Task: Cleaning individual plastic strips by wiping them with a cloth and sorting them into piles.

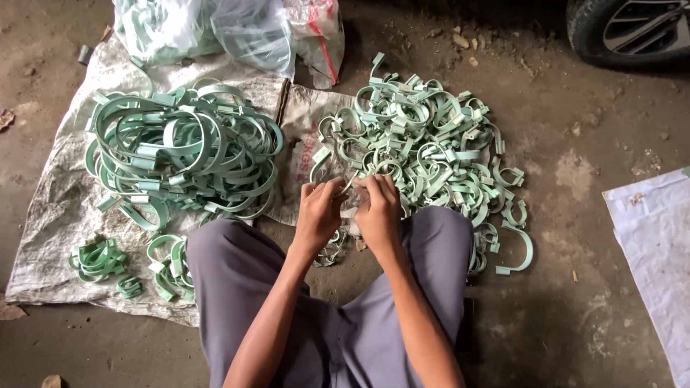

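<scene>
Light was soft, diffuse daylight, moderately dim, no hard shadows. Top edge near the car tyre (625, 29) fell into deep shadow. Mild glare showed on the clear plastic bags (237, 29) and white sheet (658, 244). Focus was fair overall; hands slightly soft, some compression smear on the dirt floor (575, 165).

We are looking steeply down from one head-worn camera, facing forward over our knees (302, 287) at the dirt floor (575, 215), with our hands close below the lens.
</scene>
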